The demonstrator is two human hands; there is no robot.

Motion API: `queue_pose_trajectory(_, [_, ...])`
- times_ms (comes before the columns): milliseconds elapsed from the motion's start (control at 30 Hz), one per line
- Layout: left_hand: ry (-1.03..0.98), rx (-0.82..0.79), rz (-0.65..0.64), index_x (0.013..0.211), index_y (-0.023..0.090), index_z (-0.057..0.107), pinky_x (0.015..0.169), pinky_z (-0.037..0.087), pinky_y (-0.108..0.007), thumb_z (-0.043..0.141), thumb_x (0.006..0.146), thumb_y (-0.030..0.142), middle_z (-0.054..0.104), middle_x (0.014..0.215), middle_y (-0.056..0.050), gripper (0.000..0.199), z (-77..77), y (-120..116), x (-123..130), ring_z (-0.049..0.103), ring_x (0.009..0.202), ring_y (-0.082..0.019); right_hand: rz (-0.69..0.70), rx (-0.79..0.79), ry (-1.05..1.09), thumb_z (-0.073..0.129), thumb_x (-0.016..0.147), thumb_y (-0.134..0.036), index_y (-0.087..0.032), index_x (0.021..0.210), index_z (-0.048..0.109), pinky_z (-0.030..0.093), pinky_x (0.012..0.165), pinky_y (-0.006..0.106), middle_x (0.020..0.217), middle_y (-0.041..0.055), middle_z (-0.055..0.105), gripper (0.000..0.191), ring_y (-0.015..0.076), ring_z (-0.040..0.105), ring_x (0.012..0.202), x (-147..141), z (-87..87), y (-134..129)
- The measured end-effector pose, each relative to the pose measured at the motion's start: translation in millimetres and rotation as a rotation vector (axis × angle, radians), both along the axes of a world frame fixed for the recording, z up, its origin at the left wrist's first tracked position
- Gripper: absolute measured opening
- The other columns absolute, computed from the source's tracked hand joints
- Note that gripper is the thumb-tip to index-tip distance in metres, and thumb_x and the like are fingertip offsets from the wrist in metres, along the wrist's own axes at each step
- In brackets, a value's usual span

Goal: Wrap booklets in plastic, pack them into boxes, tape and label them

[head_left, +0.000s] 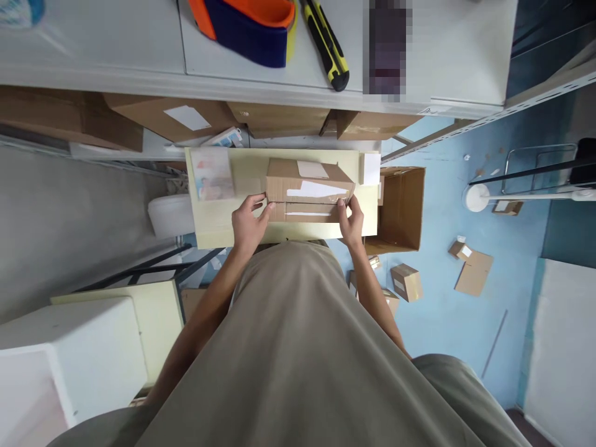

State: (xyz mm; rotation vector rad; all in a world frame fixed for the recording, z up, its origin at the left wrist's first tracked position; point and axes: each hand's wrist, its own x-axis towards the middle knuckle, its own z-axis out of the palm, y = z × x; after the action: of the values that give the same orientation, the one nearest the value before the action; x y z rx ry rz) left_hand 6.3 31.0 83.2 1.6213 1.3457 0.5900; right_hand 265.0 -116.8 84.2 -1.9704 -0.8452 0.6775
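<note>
A brown cardboard box (311,189) with white paper patches on its side and top lies on a pale yellow tabletop (251,171) close to my body. My left hand (250,223) grips the box's left end, thumb and fingers at the near corner. At the right end, my right hand (351,220) pinches the near corner with its thumb on the front face. A seam runs along the box between both hands. The box's underside is hidden.
Above the tabletop runs a shelf (116,49) with a yellow-black utility knife (326,46) and a blue-orange tape dispenser (246,28). Cartons (279,121) fill the level below. An open carton (403,208) stands to the right; small boxes (406,281) lie on the blue floor.
</note>
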Motion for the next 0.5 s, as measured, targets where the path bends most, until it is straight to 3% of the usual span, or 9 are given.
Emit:
queue_pose_trajectory(100, [-0.003, 0.009, -0.009, 0.129, 0.023, 0.068, 0.108, 0.061, -0.042, 0.076, 0.091, 0.030, 0.078, 0.128, -0.007, 0.039, -9.9, 3, 0, 0.077, 0.114, -0.025, -0.014, 0.064, -0.081, 0.059, 0.103, -0.058, -0.025, 0.138, 0.064, 0.055, 0.114, 0.051, 0.145, 0.0156, 0.060, 0.048, 0.0328, 0.061, 0.134, 5, -2.1, -3])
queue_pose_trajectory(233, [0.042, -0.144, -0.056, 0.133, 0.020, 0.063, 0.102, 0.064, -0.045, 0.071, 0.083, 0.015, 0.073, 0.138, -0.014, 0.051, -61.6, -1, -1, 0.078, 0.112, -0.026, 0.017, -0.018, -0.018, 0.061, 0.098, -0.040, -0.023, 0.135, 0.060, 0.060, 0.109, 0.051, 0.136, 0.0153, 0.064, 0.040, 0.0278, 0.067, 0.121, 5, -47.0, -10])
queue_pose_trajectory(367, [0.141, -0.328, -0.159, 0.118, 0.019, 0.069, 0.103, 0.063, -0.053, 0.064, 0.075, 0.011, 0.079, 0.122, -0.016, 0.044, -107.9, 0, -10, 0.079, 0.106, -0.030, 0.092, -0.228, 0.075, 0.053, 0.091, -0.025, -0.019, 0.124, 0.064, 0.060, 0.107, 0.057, 0.128, 0.0187, 0.071, 0.035, 0.0298, 0.072, 0.114, 10, -88.9, -18])
queue_pose_trajectory(433, [0.151, -0.330, -0.184, 0.114, 0.020, 0.072, 0.109, 0.059, -0.056, 0.062, 0.071, 0.011, 0.079, 0.121, -0.015, 0.046, -119.4, 8, -14, 0.078, 0.111, -0.032, 0.097, -0.252, 0.079, 0.053, 0.089, -0.025, -0.019, 0.118, 0.068, 0.058, 0.109, 0.057, 0.127, 0.0190, 0.073, 0.034, 0.0306, 0.073, 0.114, 21, -98.7, -17])
queue_pose_trajectory(500, [0.121, -0.289, -0.127, 0.121, 0.021, 0.072, 0.113, 0.056, -0.056, 0.060, 0.071, 0.012, 0.076, 0.131, -0.016, 0.052, -124.5, 22, -12, 0.074, 0.123, -0.032, 0.056, -0.201, 0.081, 0.053, 0.091, -0.030, -0.019, 0.118, 0.071, 0.057, 0.112, 0.055, 0.130, 0.0192, 0.074, 0.034, 0.0306, 0.072, 0.118, 34, -102.4, -10])
